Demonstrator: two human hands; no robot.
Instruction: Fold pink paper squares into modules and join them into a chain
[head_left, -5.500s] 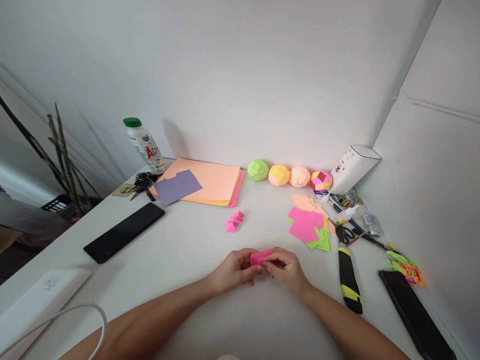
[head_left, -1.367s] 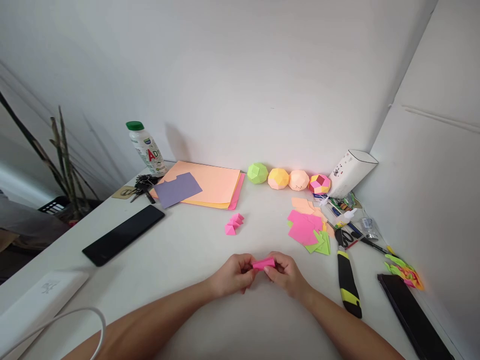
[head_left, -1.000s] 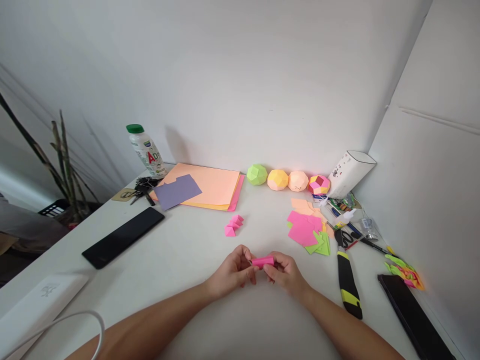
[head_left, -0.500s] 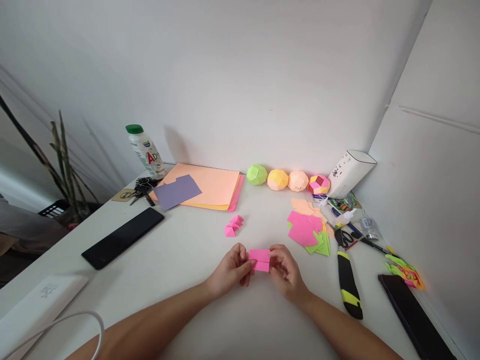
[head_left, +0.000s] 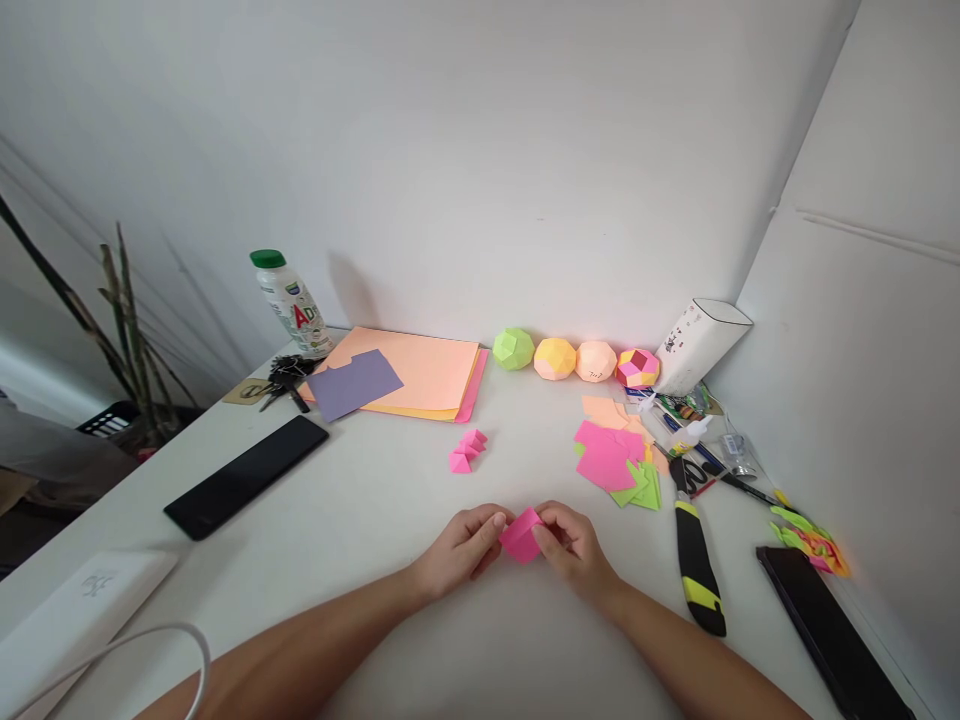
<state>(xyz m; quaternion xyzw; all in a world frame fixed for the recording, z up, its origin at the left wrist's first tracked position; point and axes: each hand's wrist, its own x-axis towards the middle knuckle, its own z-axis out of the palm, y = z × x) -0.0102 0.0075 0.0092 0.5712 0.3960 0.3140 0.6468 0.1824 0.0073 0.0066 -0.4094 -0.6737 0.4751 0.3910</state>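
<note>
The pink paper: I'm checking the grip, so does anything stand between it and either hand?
Nothing visible does: the left hand and right hand touch the pink paper directly, one at each side. The folded pink pieces lie beyond them on the table, not in between.

Craft desk (head_left: 390, 490) with paper polyhedra (head_left: 555, 360)

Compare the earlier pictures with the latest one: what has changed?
The pink paper, folded narrow a second ago, is opened wider and tilted, its top edge slanting up to the right. The left hand and right hand hold it, as before. The small pink shapes, paper balls and bottle stayed put.
</note>
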